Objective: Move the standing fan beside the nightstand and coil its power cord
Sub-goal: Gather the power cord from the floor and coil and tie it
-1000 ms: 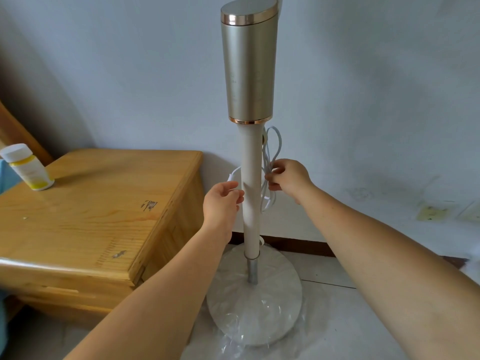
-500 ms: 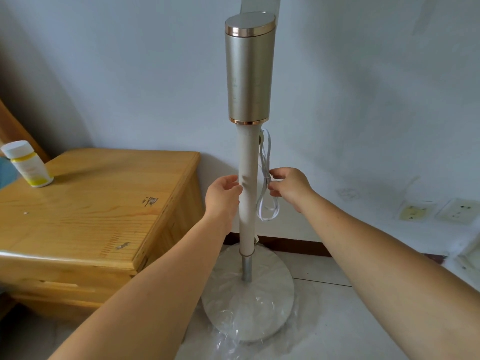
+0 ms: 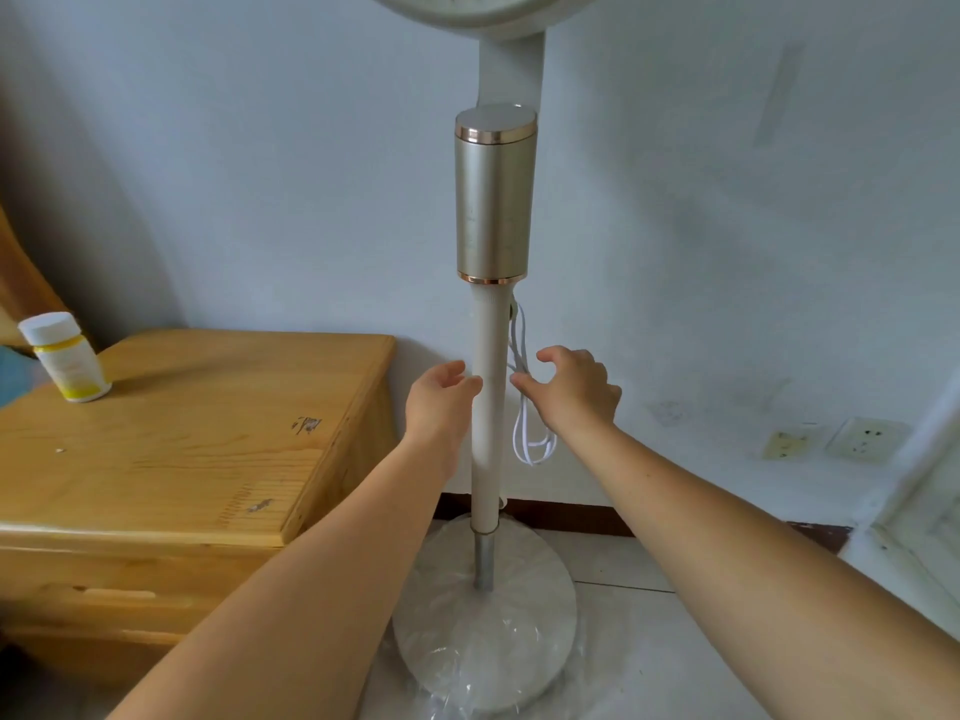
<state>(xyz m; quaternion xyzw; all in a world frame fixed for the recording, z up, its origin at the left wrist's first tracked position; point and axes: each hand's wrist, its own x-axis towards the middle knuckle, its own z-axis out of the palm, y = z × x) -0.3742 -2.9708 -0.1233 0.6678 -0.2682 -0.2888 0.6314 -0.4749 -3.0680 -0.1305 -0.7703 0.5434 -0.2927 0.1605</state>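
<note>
**A:** ok so where's the fan (image 3: 488,407) rn? Looks like it's already parked just right of the nightstand (image 3: 197,439), base (image 3: 483,615) on the floor next to it, pole (image 3: 487,459) straight up and down.

**B:** yep, and the cord (image 3: 524,423) hangs in loops off a hook or knob high on the pole's right side, long axis vertical, same as the pole. Right hand (image 3: 574,389) is nearer to it, loops drop just past its thumb side. Left hand (image 3: 441,397) sits on the other side of the pole, fingertips touching it.

**A:** either hand actually grabbing anything?

**B:** don't think so. Both look loose, fingers curved but spread, nothing pinched. The right thumb might be brushing the cord tbh, too small to tell.

**A:** count?

**B:** 1 fan, 1 cord bundle w/ maybe 2-3 loops, 1 nightstand, 1 white and yellow bottle (image 3: 65,356) on its far left corner, 2 wall sockets (image 3: 831,441) low on the right, 2 hands.

**A:** so basically done imo, unless that bundle needs tidying. If so, right hand's the one for it.
</note>
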